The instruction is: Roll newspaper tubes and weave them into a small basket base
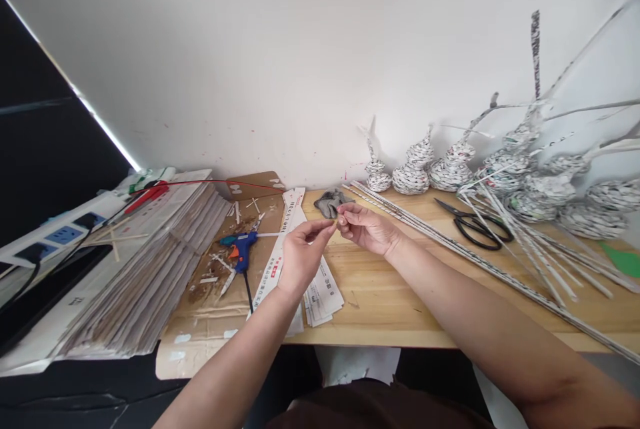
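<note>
My left hand and my right hand meet above the middle of the wooden table. The thumb and forefinger of each are pinched together, fingertips nearly touching; whatever sits between them is too small to make out. Just behind the fingertips lies a crumpled grey cloth. Printed paper strips lie beneath and beside my left hand. To its left, a blue glue gun rests on brown cardboard.
A tall stack of papers and a power strip stand at left. Along the wall are several woven paper gourds. Black scissors and long paper rods lie at right.
</note>
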Action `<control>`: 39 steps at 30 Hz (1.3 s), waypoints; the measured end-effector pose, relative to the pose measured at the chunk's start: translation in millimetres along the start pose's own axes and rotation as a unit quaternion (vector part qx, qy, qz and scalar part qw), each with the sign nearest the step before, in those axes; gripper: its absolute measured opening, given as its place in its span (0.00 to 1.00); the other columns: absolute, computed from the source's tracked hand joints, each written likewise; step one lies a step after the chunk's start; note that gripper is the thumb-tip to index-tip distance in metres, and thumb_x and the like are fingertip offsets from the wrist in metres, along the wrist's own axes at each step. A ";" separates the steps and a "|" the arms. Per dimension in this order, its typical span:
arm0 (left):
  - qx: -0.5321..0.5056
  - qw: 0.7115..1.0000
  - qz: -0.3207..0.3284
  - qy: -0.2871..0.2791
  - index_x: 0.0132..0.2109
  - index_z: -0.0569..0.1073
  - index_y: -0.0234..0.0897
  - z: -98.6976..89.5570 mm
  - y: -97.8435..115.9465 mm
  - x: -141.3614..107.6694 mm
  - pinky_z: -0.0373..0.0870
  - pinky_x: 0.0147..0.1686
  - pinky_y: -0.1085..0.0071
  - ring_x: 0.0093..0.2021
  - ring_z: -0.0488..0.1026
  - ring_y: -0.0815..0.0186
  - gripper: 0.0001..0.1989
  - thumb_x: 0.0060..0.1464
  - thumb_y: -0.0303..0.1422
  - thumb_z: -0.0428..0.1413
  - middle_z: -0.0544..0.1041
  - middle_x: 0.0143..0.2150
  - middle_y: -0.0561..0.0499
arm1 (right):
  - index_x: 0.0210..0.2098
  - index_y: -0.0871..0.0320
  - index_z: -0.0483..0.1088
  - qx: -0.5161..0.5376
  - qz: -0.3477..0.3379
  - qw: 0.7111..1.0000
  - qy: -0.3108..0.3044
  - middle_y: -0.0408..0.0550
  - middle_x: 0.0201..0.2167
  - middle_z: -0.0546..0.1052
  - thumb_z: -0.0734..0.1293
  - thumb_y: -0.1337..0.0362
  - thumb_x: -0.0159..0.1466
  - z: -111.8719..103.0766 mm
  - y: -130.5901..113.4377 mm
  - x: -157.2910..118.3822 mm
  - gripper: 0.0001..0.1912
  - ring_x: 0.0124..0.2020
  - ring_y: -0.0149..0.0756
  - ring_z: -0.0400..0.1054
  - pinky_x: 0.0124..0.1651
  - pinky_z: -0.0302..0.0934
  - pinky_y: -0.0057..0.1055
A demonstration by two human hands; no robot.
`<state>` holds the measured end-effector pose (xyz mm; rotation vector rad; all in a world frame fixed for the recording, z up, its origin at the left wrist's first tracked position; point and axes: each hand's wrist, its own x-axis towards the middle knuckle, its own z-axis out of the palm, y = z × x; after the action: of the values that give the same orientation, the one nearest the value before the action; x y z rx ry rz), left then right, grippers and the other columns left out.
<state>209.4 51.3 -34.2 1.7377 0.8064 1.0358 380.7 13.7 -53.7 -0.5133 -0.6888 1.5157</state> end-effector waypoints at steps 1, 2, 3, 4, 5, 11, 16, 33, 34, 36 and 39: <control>-0.011 1.000 -0.006 -0.007 0.40 0.80 0.37 3.1 -1.7 2.3 0.71 0.43 0.68 0.40 0.77 0.62 0.13 0.50 0.39 0.62 0.82 0.39 0.46 | 0.34 0.58 0.76 -0.007 -0.004 1.000 0.003 0.42 0.25 0.75 0.76 0.68 0.52 -0.4 1.3 0.6 0.10 0.26 0.24 0.66 0.28 0.58 0.21; -0.025 1.000 -0.012 -0.014 0.40 0.80 0.36 5.3 -3.2 3.3 0.71 0.44 0.68 0.41 0.77 0.62 0.12 0.50 0.38 0.62 0.82 0.40 0.46 | 0.35 0.58 0.76 -0.014 -0.008 1.000 0.007 0.42 0.25 0.75 0.76 0.68 0.52 -0.8 2.5 1.3 0.10 0.26 0.24 0.66 0.29 0.59 0.21; -0.038 0.999 -0.018 -0.019 0.40 0.80 0.36 6.6 -4.6 3.2 0.71 0.45 0.67 0.41 0.77 0.62 0.12 0.50 0.38 0.62 0.82 0.40 0.46 | 0.35 0.58 0.76 -0.022 -0.012 1.000 0.010 0.42 0.26 0.75 0.76 0.68 0.52 -1.1 3.4 1.9 0.10 0.26 0.24 0.66 0.29 0.59 0.22; -0.052 0.998 -0.025 -0.022 0.40 0.80 0.36 7.3 -5.7 2.6 0.71 0.46 0.67 0.42 0.77 0.62 0.12 0.49 0.38 0.62 0.82 0.40 0.46 | 0.35 0.57 0.77 -0.029 -0.014 0.999 0.012 0.42 0.26 0.76 0.76 0.68 0.52 -1.2 4.0 2.3 0.10 0.27 0.24 0.67 0.30 0.60 0.22; -0.064 0.997 -0.032 -0.022 0.40 0.80 0.36 7.3 -6.5 1.6 0.71 0.46 0.67 0.42 0.77 0.62 0.12 0.49 0.37 0.62 0.82 0.40 0.46 | 0.35 0.57 0.77 -0.035 -0.014 0.999 0.014 0.42 0.26 0.76 0.76 0.68 0.52 -1.1 4.3 2.5 0.10 0.27 0.25 0.67 0.30 0.60 0.22; -0.064 0.996 -0.051 -0.036 0.38 0.80 0.35 0.4 -8.7 -1.6 0.70 0.42 0.68 0.39 0.77 0.61 0.12 0.49 0.39 0.62 0.82 0.37 0.46 | 0.33 0.57 0.77 -0.075 -0.008 0.997 0.026 0.42 0.26 0.77 0.76 0.67 0.51 4.1 4.9 0.9 0.10 0.28 0.26 0.69 0.31 0.61 0.24; -0.031 0.997 -0.055 -0.052 0.37 0.80 0.34 -5.7 -9.0 -1.6 0.69 0.38 0.69 0.36 0.76 0.62 0.14 0.49 0.40 0.61 0.81 0.35 0.46 | 0.33 0.57 0.77 -0.115 -0.012 0.993 0.020 0.42 0.25 0.77 0.76 0.66 0.51 7.3 7.2 0.5 0.09 0.26 0.26 0.68 0.30 0.60 0.25; -0.147 0.973 -0.170 -0.051 0.29 0.77 0.35 -0.4 4.6 -10.7 0.62 0.36 0.71 0.30 0.70 0.68 0.06 0.44 0.34 0.61 0.77 0.27 0.51 | 0.32 0.58 0.77 -0.095 0.026 0.995 -0.014 0.42 0.25 0.77 0.76 0.67 0.51 11.9 8.2 -3.5 0.09 0.26 0.26 0.68 0.31 0.62 0.25; -0.153 0.971 -0.175 -0.053 0.29 0.77 0.35 0.0 4.4 -11.3 0.61 0.35 0.71 0.30 0.70 0.68 0.06 0.44 0.34 0.61 0.77 0.28 0.51 | 0.32 0.58 0.77 -0.091 0.027 0.995 -0.016 0.42 0.25 0.77 0.76 0.66 0.51 11.7 8.3 -3.4 0.09 0.26 0.26 0.68 0.31 0.61 0.25; -0.165 0.968 -0.181 -0.061 0.30 0.77 0.35 0.5 2.9 -13.0 0.60 0.34 0.72 0.30 0.69 0.69 0.07 0.45 0.35 0.61 0.76 0.28 0.51 | 0.33 0.58 0.77 -0.078 0.026 0.996 -0.017 0.42 0.25 0.77 0.76 0.66 0.51 10.6 7.8 -2.8 0.10 0.24 0.25 0.67 0.30 0.61 0.25; -0.186 0.963 -0.176 -0.084 0.32 0.77 0.35 0.4 0.0 -16.7 0.59 0.33 0.73 0.30 0.68 0.70 0.10 0.47 0.38 0.62 0.76 0.29 0.51 | 0.34 0.57 0.76 -0.049 0.015 0.999 -0.002 0.40 0.26 0.75 0.76 0.65 0.52 7.6 5.5 -0.9 0.10 0.25 0.25 0.67 0.30 0.61 0.25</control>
<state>202.6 36.9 -39.2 1.2858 0.7252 0.7325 371.5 12.0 -52.1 -0.5967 -0.7643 1.5165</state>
